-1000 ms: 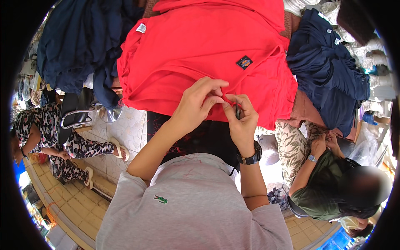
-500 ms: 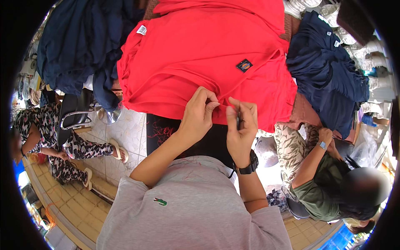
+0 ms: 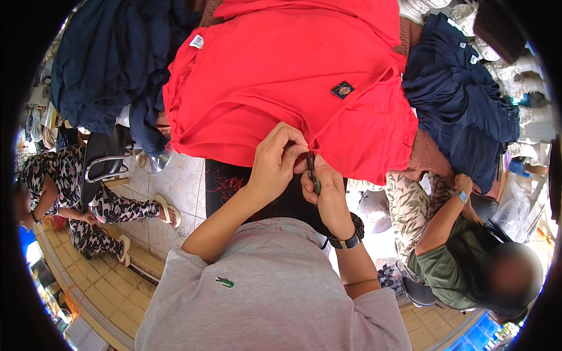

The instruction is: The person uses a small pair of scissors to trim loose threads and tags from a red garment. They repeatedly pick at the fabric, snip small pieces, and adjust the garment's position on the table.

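While the red garment [image 3: 281, 88] lies spread flat across the work surface, its lower hem hangs toward the person, which puts that edge within easy reach of both hands. Left of the red garment, a heap of dark navy clothing [image 3: 111, 64] is piled, and below that heap a seated person in patterned trousers [image 3: 76, 193] rests sandalled feet on the pale tiled floor [image 3: 181, 187]. A chrome chair frame [image 3: 108, 164] stands between that person and the red garment.

At the hem, the left hand [image 3: 275, 167] has its fingers curled and pressed together, pinching a small fold of red fabric between thumb and fingertips; it seems to hold the cloth taut so the other hand can work on one spot. Just beside it, touching or nearly so, the right hand [image 3: 328, 193] grips a slim dark tool [image 3: 312, 172], probably small snips, with the fingers closed around it and the tip pointing up at the pinched hem. A black wristwatch [image 3: 345, 240] sits on that wrist. On the red garment, above and right of the hands, is a small dark sewn patch [image 3: 342, 89].

Right of the red garment lies more navy clothing [image 3: 462, 111], and below it another person in a green top [image 3: 451, 257] sits bent over, hands together at something too small to tell. The setting reads as a crowded garment workplace.
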Motion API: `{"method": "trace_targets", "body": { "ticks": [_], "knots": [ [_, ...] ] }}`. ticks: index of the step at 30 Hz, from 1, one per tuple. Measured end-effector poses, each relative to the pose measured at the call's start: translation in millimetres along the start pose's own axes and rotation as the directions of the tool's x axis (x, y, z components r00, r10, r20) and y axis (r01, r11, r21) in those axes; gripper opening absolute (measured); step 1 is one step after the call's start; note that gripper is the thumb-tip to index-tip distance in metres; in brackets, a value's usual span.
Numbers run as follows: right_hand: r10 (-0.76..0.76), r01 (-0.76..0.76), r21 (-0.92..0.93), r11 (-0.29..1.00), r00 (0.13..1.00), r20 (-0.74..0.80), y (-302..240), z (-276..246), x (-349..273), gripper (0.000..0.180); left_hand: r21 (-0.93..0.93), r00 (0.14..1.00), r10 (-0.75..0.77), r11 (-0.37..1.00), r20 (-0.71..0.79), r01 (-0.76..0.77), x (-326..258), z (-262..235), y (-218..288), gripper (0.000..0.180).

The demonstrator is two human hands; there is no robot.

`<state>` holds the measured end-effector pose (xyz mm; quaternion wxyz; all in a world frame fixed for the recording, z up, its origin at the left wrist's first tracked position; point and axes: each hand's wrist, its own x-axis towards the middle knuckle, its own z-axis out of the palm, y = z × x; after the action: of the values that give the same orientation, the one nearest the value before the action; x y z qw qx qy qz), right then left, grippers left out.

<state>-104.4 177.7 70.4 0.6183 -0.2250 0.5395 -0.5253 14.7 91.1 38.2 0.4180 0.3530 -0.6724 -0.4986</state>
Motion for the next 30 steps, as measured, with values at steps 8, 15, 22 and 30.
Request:
{"method": "trace_targets", "body": {
  "ticks": [8,15,22,30],
  "knots": [
    [-0.041,0.042,0.067,0.997,0.999,-0.022,7,-7,10,0.045,0.051,0.995,0.094,0.994,-0.022,-0.093,-2,3,-2,0.009],
    [0.063,-0.068,0.194,0.979,0.998,0.028,2,-9,13,0.039,0.058,0.979,0.201,0.978,-0.023,-0.199,0,8,-5,0.009],
    [0.096,-0.126,0.259,0.958,0.988,0.125,4,-28,10,0.044,0.097,0.974,0.129,0.984,0.188,-0.149,2,-16,4,0.007],
    [-0.464,0.357,-0.465,0.81,0.875,-0.137,6,-34,18,0.019,0.25,0.961,-0.17,0.962,0.221,0.113,-4,-43,26,0.019]
  ]
}}
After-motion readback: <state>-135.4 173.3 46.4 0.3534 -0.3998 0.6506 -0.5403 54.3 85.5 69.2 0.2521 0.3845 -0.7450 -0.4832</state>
